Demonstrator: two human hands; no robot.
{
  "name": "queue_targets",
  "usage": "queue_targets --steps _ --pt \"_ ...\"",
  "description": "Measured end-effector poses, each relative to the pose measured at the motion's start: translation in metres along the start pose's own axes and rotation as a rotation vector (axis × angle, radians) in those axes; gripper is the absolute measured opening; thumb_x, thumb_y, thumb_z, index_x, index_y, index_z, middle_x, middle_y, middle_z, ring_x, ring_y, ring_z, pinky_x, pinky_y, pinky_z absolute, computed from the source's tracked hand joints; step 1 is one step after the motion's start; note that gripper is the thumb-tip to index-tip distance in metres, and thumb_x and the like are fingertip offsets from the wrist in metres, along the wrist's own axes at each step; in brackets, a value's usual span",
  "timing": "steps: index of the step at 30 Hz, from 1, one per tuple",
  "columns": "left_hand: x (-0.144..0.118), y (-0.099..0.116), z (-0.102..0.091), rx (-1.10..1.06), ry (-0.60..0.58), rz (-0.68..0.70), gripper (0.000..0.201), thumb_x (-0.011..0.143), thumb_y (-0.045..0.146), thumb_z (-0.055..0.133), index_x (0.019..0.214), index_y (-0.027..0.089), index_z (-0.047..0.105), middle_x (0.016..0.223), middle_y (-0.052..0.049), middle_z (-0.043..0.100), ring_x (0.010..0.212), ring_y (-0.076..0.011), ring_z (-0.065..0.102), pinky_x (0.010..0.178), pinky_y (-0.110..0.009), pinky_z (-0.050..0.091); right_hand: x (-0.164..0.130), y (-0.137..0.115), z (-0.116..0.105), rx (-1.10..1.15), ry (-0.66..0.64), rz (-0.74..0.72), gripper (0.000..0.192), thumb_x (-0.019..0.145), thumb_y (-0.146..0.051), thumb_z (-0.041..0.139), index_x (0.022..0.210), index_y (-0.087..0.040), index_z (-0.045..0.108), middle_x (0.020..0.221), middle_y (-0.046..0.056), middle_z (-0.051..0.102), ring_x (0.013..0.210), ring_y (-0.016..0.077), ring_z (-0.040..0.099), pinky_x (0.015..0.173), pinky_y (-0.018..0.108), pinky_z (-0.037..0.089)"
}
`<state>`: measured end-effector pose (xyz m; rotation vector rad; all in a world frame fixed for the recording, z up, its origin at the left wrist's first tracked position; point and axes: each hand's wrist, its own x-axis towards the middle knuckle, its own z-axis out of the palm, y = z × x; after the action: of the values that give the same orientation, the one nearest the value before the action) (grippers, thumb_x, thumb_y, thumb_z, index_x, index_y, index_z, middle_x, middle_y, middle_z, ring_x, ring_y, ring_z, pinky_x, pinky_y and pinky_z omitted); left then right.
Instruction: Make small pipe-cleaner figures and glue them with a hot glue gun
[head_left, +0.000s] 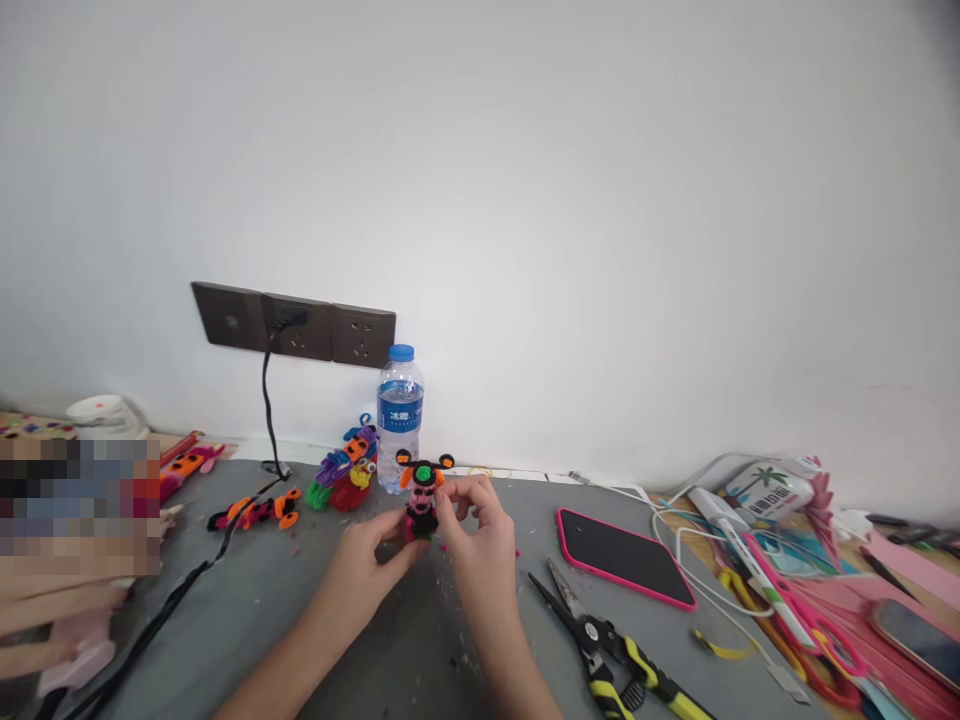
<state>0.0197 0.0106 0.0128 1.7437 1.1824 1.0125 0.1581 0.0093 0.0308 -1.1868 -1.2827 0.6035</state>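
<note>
head view, looking down a grey table toward a white wall.

both hands meet at table centre on a small pipe-cleaner figure: black and pink body, green face, orange ears with black tips. figure stands upright, long axis vertical, base at or just above the table; cannot tell which.

left hand: comes in from lower left, fingers curled, thumb and forefinger closed on the figure's lower body from the left side.

right hand: comes in from lower right, fingertips pinched together at the figure's right side, about mid-height, just under the ears. right hand sits slightly higher and closer to the head; left hand holds the base.

so the figure lies between the two grips, directly ahead of both wrists, ears poking up clear of the fingers.

around: water bottle just behind the figure, more finished figures left of the bottle, another one lying flat further left. phone with pink case to the right, pliers near the right forearm, pink scissors further right. black cable drops from wall sockets.

another person's hand, blurred, at far left edge.
</note>
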Motion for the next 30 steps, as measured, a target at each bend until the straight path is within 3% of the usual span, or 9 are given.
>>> queue_targets --steps 6,11,21,30 --pt "-0.0012 0.0003 0.0011 0.004 0.013 0.003 0.024 0.08 0.026 0.06 0.099 0.017 0.073 0.08 -0.004 0.075 0.075 -0.0224 0.068 0.07 -0.029 0.053 -0.0005 -0.0013 -0.0001 0.005 -0.002 -0.002 0.012 0.081 -0.022 0.056 0.07 -0.02 0.059 0.073 0.001 0.057 0.068 0.0161 0.05 0.061 0.027 0.04" --pt "-0.0008 0.001 0.0009 0.011 0.025 0.006 0.015 0.079 0.026 0.06 0.083 0.017 0.072 0.07 -0.002 0.073 0.069 -0.0213 0.067 0.069 -0.029 0.053 -0.0003 -0.0029 -0.0003 0.001 -0.008 -0.016 0.012 0.081 -0.021 0.055 0.07 -0.02 0.06 0.073 0.001 0.058 0.068 0.0164 0.051 0.06 0.027 0.04" --pt "-0.0002 0.0033 -0.0002 0.055 0.037 0.032 0.016 0.08 0.029 0.059 0.076 0.017 0.07 0.064 -0.001 0.07 0.062 -0.0193 0.064 0.061 -0.025 0.05 -0.0012 -0.0041 -0.0003 0.007 -0.009 -0.038 0.013 0.082 -0.017 0.055 0.07 -0.02 0.061 0.074 0.001 0.058 0.068 0.0165 0.051 0.062 0.028 0.041" --pt "-0.0016 -0.0011 0.001 0.048 0.04 0.044 0.023 0.082 0.029 0.058 0.093 0.018 0.074 0.076 -0.003 0.074 0.07 -0.021 0.066 0.068 -0.028 0.053 -0.0025 -0.0028 0.0012 0.015 0.012 -0.072 0.013 0.082 -0.019 0.056 0.07 -0.02 0.061 0.074 0.001 0.056 0.068 0.016 0.051 0.063 0.027 0.041"
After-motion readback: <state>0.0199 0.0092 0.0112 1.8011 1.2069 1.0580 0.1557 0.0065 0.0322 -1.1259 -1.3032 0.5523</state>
